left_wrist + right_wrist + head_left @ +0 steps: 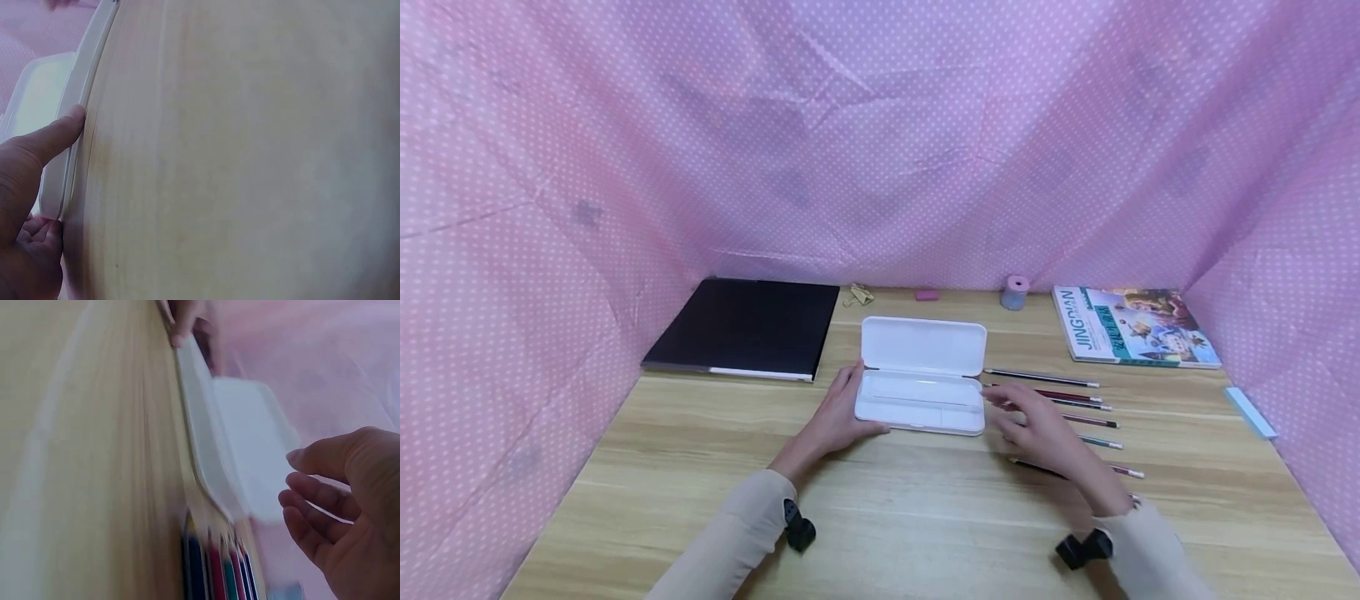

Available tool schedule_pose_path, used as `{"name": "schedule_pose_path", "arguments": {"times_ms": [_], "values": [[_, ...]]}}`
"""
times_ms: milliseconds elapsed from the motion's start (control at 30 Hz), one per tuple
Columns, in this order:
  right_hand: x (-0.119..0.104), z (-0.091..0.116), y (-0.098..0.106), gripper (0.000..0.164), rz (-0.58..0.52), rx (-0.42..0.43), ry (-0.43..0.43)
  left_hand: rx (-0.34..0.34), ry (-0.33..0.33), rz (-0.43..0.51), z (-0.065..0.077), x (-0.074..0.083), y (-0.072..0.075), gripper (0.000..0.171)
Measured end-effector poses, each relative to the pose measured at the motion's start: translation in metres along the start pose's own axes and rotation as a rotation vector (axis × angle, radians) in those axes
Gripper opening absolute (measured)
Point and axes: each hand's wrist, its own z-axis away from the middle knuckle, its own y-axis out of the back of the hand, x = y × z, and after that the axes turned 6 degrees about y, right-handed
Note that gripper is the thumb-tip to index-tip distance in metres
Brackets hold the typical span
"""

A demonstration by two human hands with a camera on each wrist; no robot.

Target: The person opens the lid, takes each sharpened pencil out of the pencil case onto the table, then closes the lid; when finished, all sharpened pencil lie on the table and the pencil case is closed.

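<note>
A white pencil case (922, 347) lies with its lid raised at the middle of the table, and its bottom tray shows no pencils. My left hand (840, 414) grips the case's left end; in the left wrist view the thumb (59, 132) presses along the front edge and the other fingers sit at the corner. Just past the case's right end hovers my right hand (1037, 425), fingers loosely bent and holding nothing. Beneath and beside it lie several pencils (1090, 419) in a rough column. Their sharpened tips (212, 540) point toward the case in the right wrist view.
A black folder (745, 325) lies at back left. Along the back stand yellowish clips (860, 295), a pink eraser (927, 295) and a small pink-and-blue cylinder (1015, 292). A magazine (1135, 325) and a pale blue bar (1250, 412) lie on the right. Pink dotted cloth (880, 167) encloses the table.
</note>
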Motion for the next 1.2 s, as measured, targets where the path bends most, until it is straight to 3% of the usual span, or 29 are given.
{"name": "schedule_pose_path", "arguments": {"times_ms": [133, 400, 700, 1200], "values": [[-0.008, -0.024, -0.018, 0.033, -0.025, -0.071, 0.013, -0.007, 0.001, 0.000, 0.000, 0.000, -0.001, 0.120], [-0.016, -0.053, -0.047, 0.029, 0.050, -0.198, -0.022, -0.008, 0.004, -0.001, 0.000, 0.002, -0.001, 0.119], [-0.010, -0.070, -0.048, 0.014, 0.006, -0.222, -0.067, -0.021, 0.019, -0.009, 0.000, 0.003, 0.001, 0.120], [-0.008, -0.078, -0.044, 0.014, -0.038, -0.276, -0.075, -0.007, 0.001, -0.001, 0.000, 0.000, 0.002, 0.119]]}}
